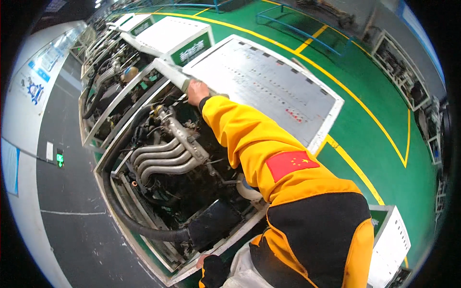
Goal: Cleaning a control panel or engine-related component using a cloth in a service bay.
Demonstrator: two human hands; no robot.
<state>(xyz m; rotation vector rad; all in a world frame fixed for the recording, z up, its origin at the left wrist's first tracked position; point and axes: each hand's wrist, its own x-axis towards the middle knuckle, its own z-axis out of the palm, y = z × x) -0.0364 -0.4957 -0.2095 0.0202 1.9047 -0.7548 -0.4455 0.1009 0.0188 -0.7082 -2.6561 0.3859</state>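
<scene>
My right hand (197, 92) reaches far forward, its fingers curled over the white rail (169, 73) beside a control panel (266, 82). A greyish edge shows on both sides of that hand; I cannot tell what it is. Below the arm, a car engine sits in a white metal frame (99, 162), with its silver intake manifold (165, 158) on top. A thick black hose (126, 219) runs round to a dark box-shaped part (212, 225). At the bottom, my left hand (202, 260) lies at the frame's near edge, mostly hidden by its black cuff.
Another engine stand with a yellowish reservoir (129, 73) adjoins on the far side. White cabinets (173, 34) stand behind. A dark walkway (72, 201) runs along the wall at left. Yellow lines (345, 93) and blue railings (302, 34) cross the green floor. A white box (390, 248) stands at lower right.
</scene>
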